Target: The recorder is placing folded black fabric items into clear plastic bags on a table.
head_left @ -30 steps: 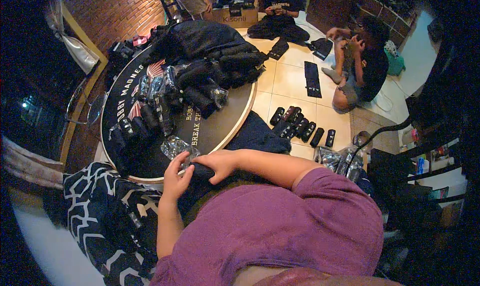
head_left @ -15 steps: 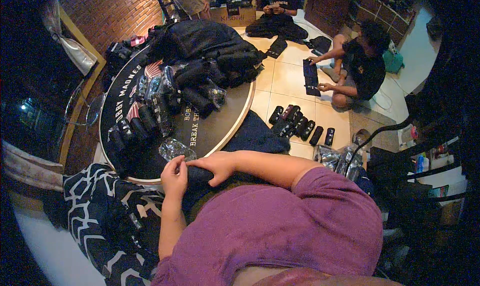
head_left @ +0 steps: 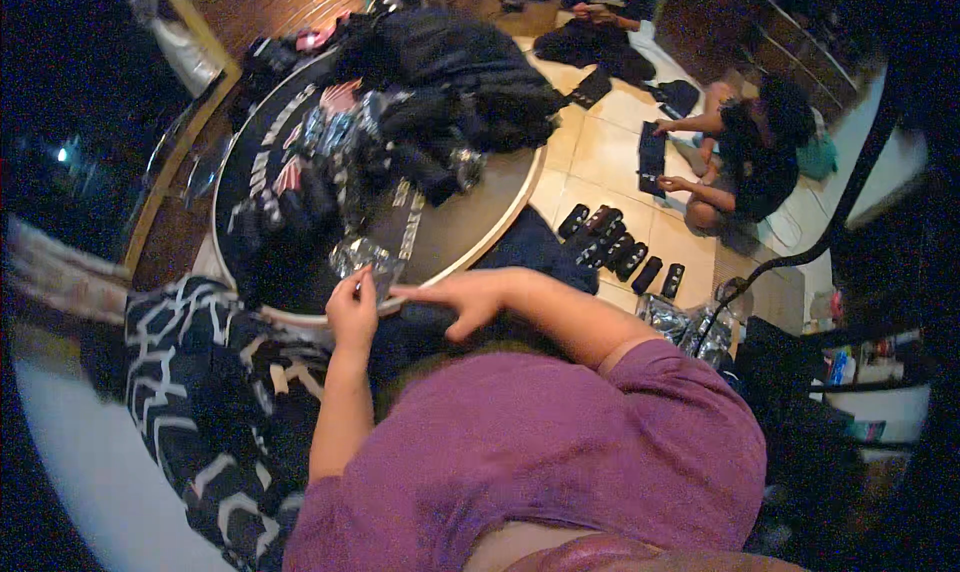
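Observation:
My left hand [head_left: 352, 310] is closed, its fingertips pinching a crinkled clear plastic bag [head_left: 358, 256] at the near edge of the round table [head_left: 490, 207]. From the right, my right hand [head_left: 478, 300] reaches toward the same bag, index finger stretched out and thumb apart. Its fingertips are at the bag's edge; whether they touch it is blurred. Dark fabric lies beneath this hand, and I cannot make out whether a separate black item is there. Black rolled bundles [head_left: 420, 167], some in clear wrap, are heaped farther back on the table.
Several black rolls [head_left: 605, 237] lie in rows on the tiled floor. Beyond them a seated person [head_left: 760, 162] holds a flat black piece [head_left: 651, 158]. Another person [head_left: 600, 42] sits farther back. Plastic-wrapped packs [head_left: 690, 322] lie right of me; patterned black-and-white fabric [head_left: 200, 392] is at my left.
The view has shifted, so the room sits differently in the picture. My right hand has drawn a little away from my left, its index finger straighter, and more of the bag shows between them.

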